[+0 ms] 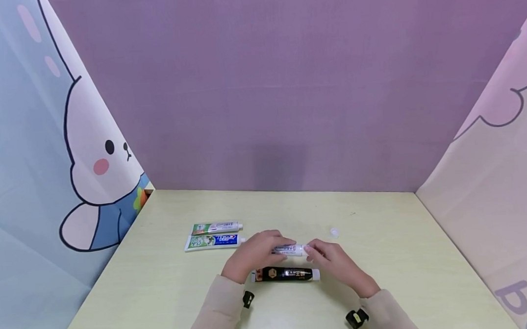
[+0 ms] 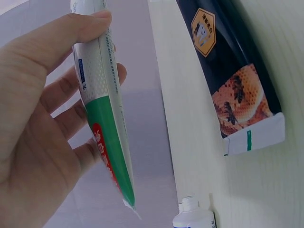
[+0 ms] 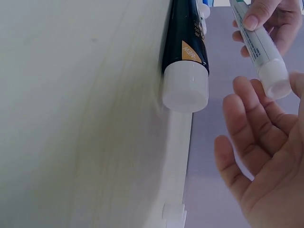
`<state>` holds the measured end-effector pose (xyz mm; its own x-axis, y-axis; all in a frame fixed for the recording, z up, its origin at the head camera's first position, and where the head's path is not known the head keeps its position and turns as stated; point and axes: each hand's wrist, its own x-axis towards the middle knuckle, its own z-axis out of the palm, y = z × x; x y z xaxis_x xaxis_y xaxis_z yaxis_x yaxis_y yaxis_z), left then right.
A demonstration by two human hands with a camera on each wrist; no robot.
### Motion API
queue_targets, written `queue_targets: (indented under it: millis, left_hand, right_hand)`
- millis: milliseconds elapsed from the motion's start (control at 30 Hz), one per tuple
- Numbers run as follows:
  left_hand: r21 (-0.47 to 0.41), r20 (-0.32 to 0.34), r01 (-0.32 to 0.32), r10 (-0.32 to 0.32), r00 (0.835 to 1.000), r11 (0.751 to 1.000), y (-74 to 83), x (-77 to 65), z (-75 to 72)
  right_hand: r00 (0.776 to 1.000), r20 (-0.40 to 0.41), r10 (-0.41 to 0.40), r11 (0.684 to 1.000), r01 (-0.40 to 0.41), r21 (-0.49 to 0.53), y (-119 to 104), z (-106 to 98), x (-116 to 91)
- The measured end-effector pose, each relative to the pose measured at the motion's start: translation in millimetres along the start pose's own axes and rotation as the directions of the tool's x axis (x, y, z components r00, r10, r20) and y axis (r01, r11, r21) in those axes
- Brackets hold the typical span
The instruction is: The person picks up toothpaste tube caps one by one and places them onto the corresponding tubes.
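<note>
My left hand (image 1: 259, 253) grips a white toothpaste tube (image 2: 97, 71) with a green and red crimped end, thumb on one side and fingers behind. The tube lies raised above the table, its cap (image 3: 274, 80) pointing right. At that end, my right hand (image 1: 336, 263) has its thumb and index finger at the cap, pinching it, while its other fingers are loosely bent. Just in front of both hands, a black toothpaste tube (image 1: 286, 274) with a white cap (image 3: 186, 86) and a honeycomb picture lies on the table.
Two more toothpaste tubes lie at the left, a green and white one (image 1: 215, 228) behind a green and blue one (image 1: 214, 241). A small loose white cap (image 1: 334, 231) is on the table (image 1: 404, 256) to the right. A purple cloth (image 1: 278, 95) hangs behind.
</note>
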<state>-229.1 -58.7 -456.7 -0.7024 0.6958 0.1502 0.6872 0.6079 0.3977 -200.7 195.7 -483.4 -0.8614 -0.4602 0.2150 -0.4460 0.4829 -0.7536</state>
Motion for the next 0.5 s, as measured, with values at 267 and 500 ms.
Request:
queue_targets:
  millis: [267, 500]
  left_hand:
    - [0.031, -0.005, -0.014, 0.014, 1.000, 0.999, -1.0, 1.3, 1.0]
    - [0.024, -0.008, -0.014, 0.015, 1.000, 1.000, -1.4, 1.5, 1.9]
  right_hand:
    - [0.999, 0.018, 0.046, 0.997, -0.045, -0.062, -2.6, 0.2, 3.4]
    - [0.998, -0.002, 0.065, 0.998, -0.065, -0.012, 0.6, 2.4, 4.2]
